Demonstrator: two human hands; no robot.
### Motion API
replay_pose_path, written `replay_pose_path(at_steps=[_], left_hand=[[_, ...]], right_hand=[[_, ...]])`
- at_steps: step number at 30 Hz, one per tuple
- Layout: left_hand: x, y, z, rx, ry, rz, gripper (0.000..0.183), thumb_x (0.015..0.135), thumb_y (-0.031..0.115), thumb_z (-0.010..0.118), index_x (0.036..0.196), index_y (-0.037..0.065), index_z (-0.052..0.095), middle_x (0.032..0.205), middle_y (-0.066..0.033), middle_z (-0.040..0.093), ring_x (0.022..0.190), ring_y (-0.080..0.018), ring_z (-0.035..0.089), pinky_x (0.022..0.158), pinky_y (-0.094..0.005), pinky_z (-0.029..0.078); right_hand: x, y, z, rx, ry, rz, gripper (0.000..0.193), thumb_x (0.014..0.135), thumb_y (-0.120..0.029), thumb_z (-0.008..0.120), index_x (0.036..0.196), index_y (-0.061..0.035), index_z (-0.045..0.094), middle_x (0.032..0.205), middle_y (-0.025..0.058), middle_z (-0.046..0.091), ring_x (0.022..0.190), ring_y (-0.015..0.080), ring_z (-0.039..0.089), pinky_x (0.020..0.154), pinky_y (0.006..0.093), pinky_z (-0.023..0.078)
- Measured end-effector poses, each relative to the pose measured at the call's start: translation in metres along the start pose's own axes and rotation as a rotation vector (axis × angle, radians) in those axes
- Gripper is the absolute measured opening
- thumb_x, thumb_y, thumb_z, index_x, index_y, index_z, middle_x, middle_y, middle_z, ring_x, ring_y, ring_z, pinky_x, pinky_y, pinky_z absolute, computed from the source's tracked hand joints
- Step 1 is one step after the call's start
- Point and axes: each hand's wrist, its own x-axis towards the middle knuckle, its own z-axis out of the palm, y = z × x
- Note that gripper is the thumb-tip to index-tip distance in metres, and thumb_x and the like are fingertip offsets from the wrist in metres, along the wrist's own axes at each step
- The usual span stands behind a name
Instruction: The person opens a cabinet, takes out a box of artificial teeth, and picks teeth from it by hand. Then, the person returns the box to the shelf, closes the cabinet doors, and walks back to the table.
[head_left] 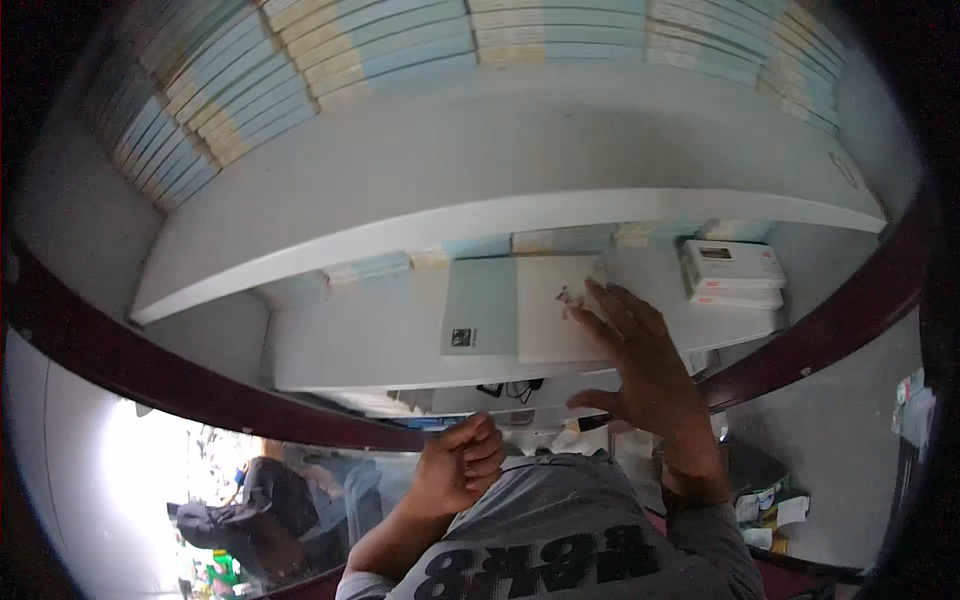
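Observation:
A flat paper booklet (482,305) lies on the lower white shelf, pale green on its left part and cream on its right. Whether it is one opened cover or two pieces side by side I cannot tell. Over the right edge of the cream part is my right hand (640,355), fingers stretched out and thumb apart, with nothing in its grasp. The fingertips are at a small printed figure on the cream side; contact is unclear. My left hand (462,465) is curled into a fist in front of my shirt, below the shelf's front edge, with nothing showing in it.
Stacks of pale books (400,45) line the upper shelf (500,140); more stand at the back of the lower one. White boxes (735,265) are stacked at the lower shelf's right. Dark-framed eyeglasses (520,388) lie beneath it. A dark red frame (800,360) curves across both sides.

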Motion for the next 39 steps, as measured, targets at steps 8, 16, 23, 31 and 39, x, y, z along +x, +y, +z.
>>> replay_pose_path(at_steps=[8,16,23,31,39], left_hand=[[0.001,0.03,0.018,0.265,0.153,0.667,0.028,0.102,0.021,0.043,0.075,0.014,0.04,0.062,0.0002,0.032,0.047,-0.0118,0.028,0.036,-0.0272,0.024],[0.005,0.043,0.016,0.367,0.103,0.809,0.029,0.103,0.023,0.045,0.077,0.011,0.041,0.06,0.001,0.028,0.044,-0.0103,0.023,0.034,-0.0254,0.024],[0.015,0.032,0.019,0.455,0.065,0.759,0.03,0.104,0.025,0.044,0.077,0.011,0.039,0.063,-0.0004,0.033,0.047,-0.0099,0.027,0.035,-0.0229,0.026],[0.016,0.017,0.008,0.607,0.072,0.777,0.033,0.103,0.03,0.05,0.078,0.01,0.04,0.062,0.0011,0.031,0.047,-0.0084,0.026,0.037,-0.0222,0.023],[0.014,-0.003,-0.008,0.71,0.079,0.74,0.031,0.103,0.027,0.051,0.079,0.009,0.042,0.063,0.0007,0.032,0.048,-0.0083,0.026,0.038,-0.0227,0.022]], right_hand=[[-0.062,0.011,0.02,-0.122,0.255,-0.077,0.037,0.077,-0.014,0.075,0.114,-0.0151,0.072,0.126,-0.0006,0.065,0.113,0.0198,0.056,0.11,0.0481,0.041],[-0.122,0.011,-0.055,-0.418,0.682,0.167,0.03,0.086,-0.031,0.065,0.108,-0.013,0.072,0.117,0.0022,0.069,0.115,0.0253,0.054,0.104,0.0472,0.046],[-0.125,0.025,-0.089,-0.78,0.883,0.393,0.041,0.095,-0.04,0.054,0.109,-0.0064,0.074,0.116,0.0093,0.071,0.105,0.0261,0.061,0.096,0.0401,0.046],[-0.076,0.06,-0.073,-0.757,1.122,0.264,0.054,0.061,0.0,0.062,0.111,-0.015,0.077,0.104,0.0057,0.073,0.093,0.0211,0.059,0.094,0.0369,0.046],[-0.038,0.094,-0.073,-0.696,1.058,-0.064,0.05,0.067,-0.005,0.068,0.115,-0.0172,0.074,0.108,0.0071,0.07,0.096,0.0237,0.06,0.094,0.0408,0.046]])
